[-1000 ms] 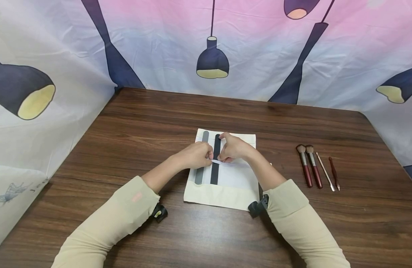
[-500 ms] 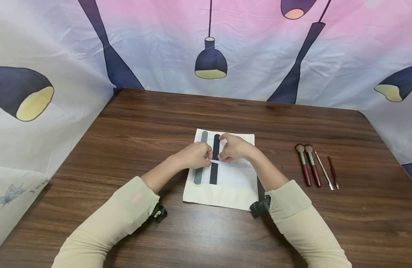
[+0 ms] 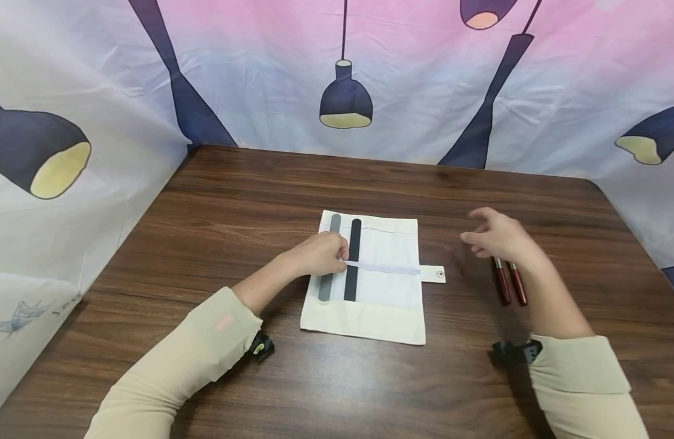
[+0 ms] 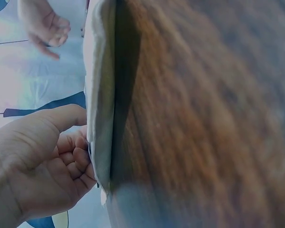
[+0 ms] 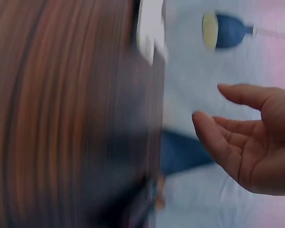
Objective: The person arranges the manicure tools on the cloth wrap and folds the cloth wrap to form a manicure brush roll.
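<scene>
A cream canvas roll-up pouch (image 3: pixel 364 322) lies spread on the table. A grey nail file (image 3: pixel 325 288) and a black nail file (image 3: pixel 351 286) lie upright along it, side by side under a white elastic band (image 3: pixel 389 268). My left hand (image 3: pixel 317 253) pinches that band near the grey file; in the left wrist view its curled fingers (image 4: pixel 80 161) meet the pouch's edge. Away from the pouch, my right hand (image 3: pixel 498 235) is in the air with thumb and fingers apart and nothing between them. Two makeup brushes (image 3: pixel 501 283) with red handles lie beneath it, their heads hidden.
A snap tab (image 3: pixel 432 274) sticks out from the pouch's right side. The wooden table (image 3: pixel 249 195) ends at a printed cloth backdrop (image 3: pixel 271 79). My right forearm covers the area just right of the brushes.
My right hand has left the band and moved right, over the brushes, uncovering the snap tab. Two slim tools there are now hidden. My left hand stays on the band.
</scene>
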Action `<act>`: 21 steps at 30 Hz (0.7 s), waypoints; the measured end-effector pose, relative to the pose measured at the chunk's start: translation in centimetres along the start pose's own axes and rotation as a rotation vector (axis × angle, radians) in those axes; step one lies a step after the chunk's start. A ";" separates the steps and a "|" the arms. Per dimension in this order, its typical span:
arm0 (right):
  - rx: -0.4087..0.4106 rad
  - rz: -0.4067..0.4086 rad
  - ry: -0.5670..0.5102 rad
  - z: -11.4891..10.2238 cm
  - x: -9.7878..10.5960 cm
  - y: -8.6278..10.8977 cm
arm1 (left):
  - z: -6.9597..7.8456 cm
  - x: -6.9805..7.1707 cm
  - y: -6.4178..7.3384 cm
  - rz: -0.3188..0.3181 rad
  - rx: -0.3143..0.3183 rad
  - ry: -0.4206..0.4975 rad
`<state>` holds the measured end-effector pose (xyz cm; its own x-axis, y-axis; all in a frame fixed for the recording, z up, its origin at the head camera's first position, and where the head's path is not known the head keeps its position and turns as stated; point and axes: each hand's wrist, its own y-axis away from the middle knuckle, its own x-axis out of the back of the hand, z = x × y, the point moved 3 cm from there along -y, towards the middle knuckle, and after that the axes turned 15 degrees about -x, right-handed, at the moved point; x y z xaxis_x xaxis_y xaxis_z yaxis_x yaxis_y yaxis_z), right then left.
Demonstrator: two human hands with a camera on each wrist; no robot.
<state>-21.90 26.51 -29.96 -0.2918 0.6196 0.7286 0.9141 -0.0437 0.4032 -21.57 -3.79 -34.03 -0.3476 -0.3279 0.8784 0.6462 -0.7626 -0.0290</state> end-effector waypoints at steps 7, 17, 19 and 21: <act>-0.081 0.022 0.147 4.8 2.5 -0.6 | 0.1 0.1 0.1 0.008 -0.015 -0.001; -0.057 0.003 0.100 6.2 1.9 -1.2 | 0.2 0.0 0.0 0.005 -0.009 -0.004; -0.059 0.005 0.104 6.1 1.8 -1.2 | 0.2 0.0 0.0 0.004 -0.010 -0.001; -0.067 0.003 0.109 6.0 1.7 -1.2 | 0.2 0.0 0.0 0.001 -0.013 0.000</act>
<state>-21.83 32.30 -32.52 -0.3211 0.5305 0.7845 0.8954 -0.0998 0.4340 -21.43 -3.70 -33.93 -0.3471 -0.3286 0.8784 0.6373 -0.7697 -0.0361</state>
